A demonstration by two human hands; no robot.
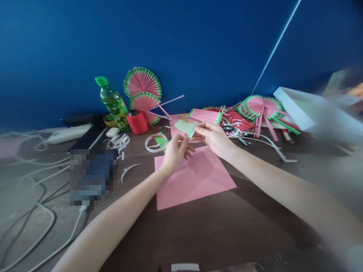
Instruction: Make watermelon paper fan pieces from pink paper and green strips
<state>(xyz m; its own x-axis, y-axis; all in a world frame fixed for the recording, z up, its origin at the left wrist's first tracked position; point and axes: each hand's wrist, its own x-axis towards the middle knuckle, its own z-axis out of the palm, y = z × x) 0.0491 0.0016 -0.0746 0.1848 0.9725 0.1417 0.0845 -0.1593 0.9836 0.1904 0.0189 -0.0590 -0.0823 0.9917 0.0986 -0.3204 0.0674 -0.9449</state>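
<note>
My right hand point(214, 139) pinches a small pale green piece of paper point(185, 126) above the table, fingers closed on its right edge. My left hand point(176, 151) is just below and left of it, fingers curled, thumb and fingertips meeting under the paper's lower edge. Beneath both hands a pink paper sheet point(193, 179) lies flat on the dark wooden table point(215, 230).
Pink-and-green paper fans point(142, 81) point(262, 107) stand at the back with folded pink strips point(205, 115). A green bottle point(113, 102), a red thread spool point(137, 121), white paper curls point(155, 142) and cables point(34, 234) lie left. A white box point(300, 109) sits far right.
</note>
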